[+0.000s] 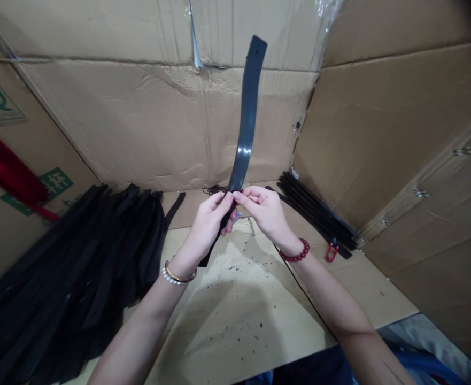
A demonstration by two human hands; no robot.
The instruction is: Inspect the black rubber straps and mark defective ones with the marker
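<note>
A long, bendy black strip (245, 128) with a glossy face stands up from my hands, a small hole or mark near its top end. My left hand (215, 211) is closed around its lower part, and the strip's tail hangs below the fingers. At the strip's right edge, my right hand (257, 206) pinches with thumb and fingertips; whether a cord is also in that pinch I cannot tell. A thin black cord (299, 283) runs from below my right hand toward the table's front edge. Something small and blue shows by my left fingertips, too small to name.
A big heap of black strips (99, 272) covers the left side. More strips (319, 211) lie stacked at the back right, beside a red clip-like piece (332, 252). Tangled dark cord (215, 189) lies behind my hands. Cardboard walls (147, 117) enclose the crumb-strewn table (227, 299).
</note>
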